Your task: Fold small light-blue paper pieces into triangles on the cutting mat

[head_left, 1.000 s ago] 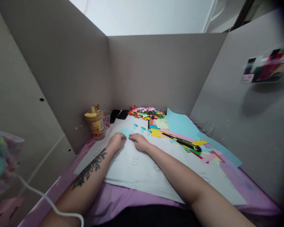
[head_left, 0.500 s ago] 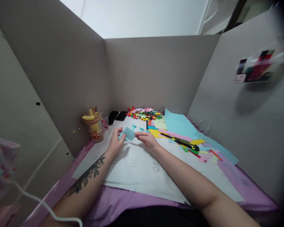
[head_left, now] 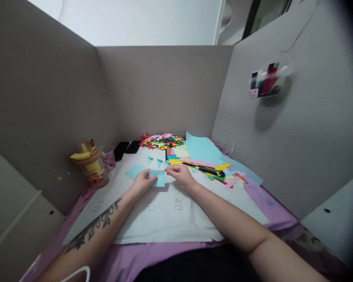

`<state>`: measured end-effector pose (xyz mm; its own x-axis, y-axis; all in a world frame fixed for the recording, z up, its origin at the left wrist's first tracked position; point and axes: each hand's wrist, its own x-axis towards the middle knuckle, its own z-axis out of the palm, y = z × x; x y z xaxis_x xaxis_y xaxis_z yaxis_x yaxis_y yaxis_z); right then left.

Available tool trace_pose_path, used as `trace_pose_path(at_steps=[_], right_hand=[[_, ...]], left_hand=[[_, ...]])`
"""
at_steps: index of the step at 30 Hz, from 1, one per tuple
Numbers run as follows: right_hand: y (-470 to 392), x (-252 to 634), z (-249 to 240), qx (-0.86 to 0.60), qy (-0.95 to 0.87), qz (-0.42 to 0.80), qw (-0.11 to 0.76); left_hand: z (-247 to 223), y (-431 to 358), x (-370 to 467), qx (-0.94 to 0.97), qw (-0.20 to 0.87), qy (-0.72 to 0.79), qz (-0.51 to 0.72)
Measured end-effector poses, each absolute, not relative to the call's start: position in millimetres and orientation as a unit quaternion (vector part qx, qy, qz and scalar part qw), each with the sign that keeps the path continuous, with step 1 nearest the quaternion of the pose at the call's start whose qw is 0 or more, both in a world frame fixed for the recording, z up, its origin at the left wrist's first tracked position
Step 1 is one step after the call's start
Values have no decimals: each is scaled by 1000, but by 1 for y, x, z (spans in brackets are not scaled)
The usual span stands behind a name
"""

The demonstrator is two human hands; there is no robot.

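a pale blue paper square (head_left: 161, 178) hung just above a number-marked white sheet (head_left: 164, 226) on a purple-covered bench, pinched at its left side by the thumb and fingers of the left hand (head_left: 141, 182). the right hand (head_left: 181, 174) had its fingertips drawn together at the square's upper right corner; whether they gripped it could not be told. three small folded blue pieces (head_left: 159, 163) lay just beyond, with a heap of folded paper stars (head_left: 161, 141) farther back and a utility knife (head_left: 205, 170) resting among cut paper strips to the right.

the step in hand appeared to be turning and squaring up a single sheet; the next move seemed to call for a light, even hold on both sides, so the thin paper stayed flat.

half a second earlier, the square was tilted cornerwise between the hands; now its edges ran nearly straight. the view had swung rightward, while the folded pieces kept their places.
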<state>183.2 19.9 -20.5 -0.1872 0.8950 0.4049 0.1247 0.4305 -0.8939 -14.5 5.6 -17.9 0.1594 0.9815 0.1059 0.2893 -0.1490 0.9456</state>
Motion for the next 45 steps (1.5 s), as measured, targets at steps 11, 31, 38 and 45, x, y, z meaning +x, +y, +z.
trace_pose_path(at_steps=[11, 31, 38, 45], right_hand=[[8, 173, -34, -305, -840, 120, 432], [16, 169, -34, -376, -561, 455, 580], [11, 167, -34, -381, -585, 425, 576], [2, 161, -31, -398, -603, 392, 570]], left_hand=[[-25, -4, -14, 455, 621, 414, 485], [-26, -13, -7, 512, 608, 383, 471], [-18, -19, -2, 650, 398, 438, 477], [-21, -20, -3, 681, 348, 472, 438]])
